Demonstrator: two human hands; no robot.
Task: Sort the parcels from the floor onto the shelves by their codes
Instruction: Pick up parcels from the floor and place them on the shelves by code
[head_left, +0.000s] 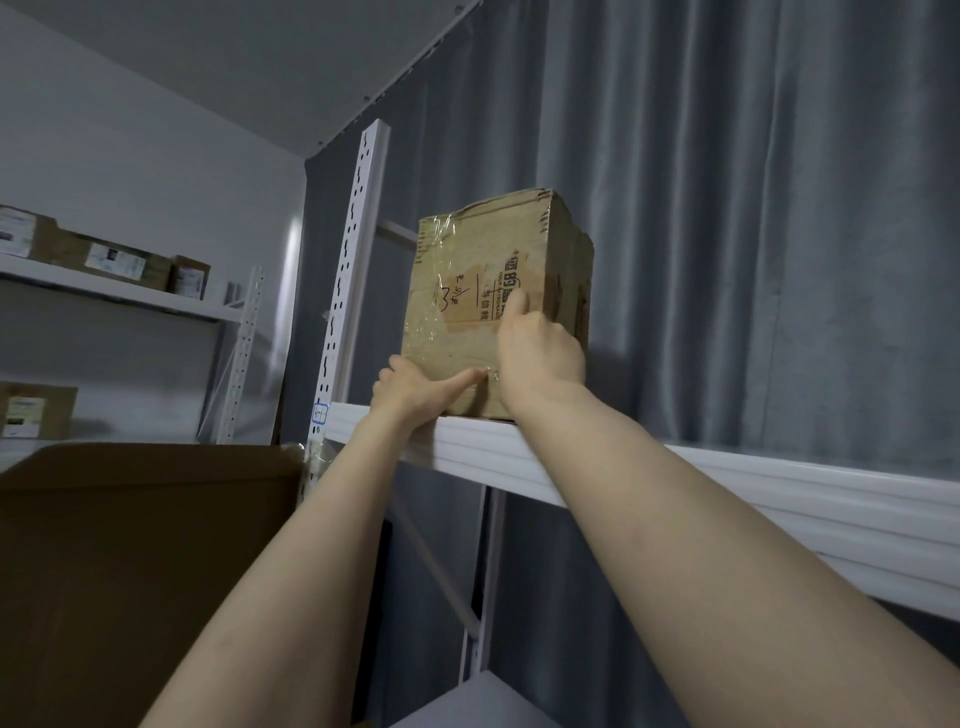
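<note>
One taped box (467, 291) at shelf (727, 483) edge, room rightward; L hand (415, 392) grips low corner, R hand (540, 358) its side.

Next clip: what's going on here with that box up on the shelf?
A person is handling a taped cardboard box on a high white shelf, near its left end. The left hand grips the box's lower left corner, with the thumb along the bottom front. The right hand holds the lower right part, thumb up on the front face. The box's base appears to rest on the shelf. Other labelled parcels sit on shelving to the left.
</note>
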